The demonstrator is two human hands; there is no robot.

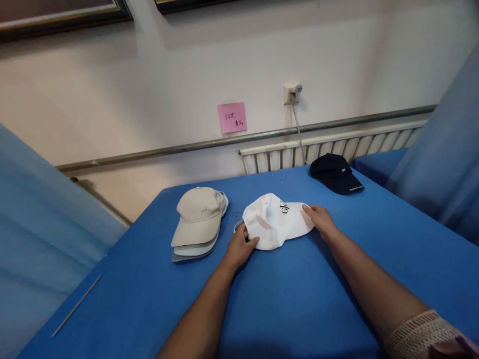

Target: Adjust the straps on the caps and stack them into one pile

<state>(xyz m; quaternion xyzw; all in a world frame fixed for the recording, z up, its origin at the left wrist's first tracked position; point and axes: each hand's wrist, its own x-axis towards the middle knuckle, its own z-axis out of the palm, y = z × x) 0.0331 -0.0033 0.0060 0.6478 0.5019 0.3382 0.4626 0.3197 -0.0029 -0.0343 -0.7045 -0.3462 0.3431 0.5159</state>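
A white baseball cap (264, 222) with black lettering on its front is held between my two hands over the blue table. Its brim points right. My left hand (239, 247) grips the back edge of the crown, thumb on the outside and fingers partly hidden behind it. At the tip of the brim, my right hand (318, 219) pinches it with the thumb on top. Left of the white cap stands a stack of caps with a beige cap (198, 214) on top and white and grey brims below. A dark navy cap (335, 172) lies at the far right.
The blue-covered table (284, 299) reaches back to a radiator (292, 154) and a metal rail (187, 147). A thin stick (77, 305) lies at the left. Blue curtains (41, 234) hang on both sides. A pink note (232, 117) and a plugged-in socket (291, 93) are on the wall.
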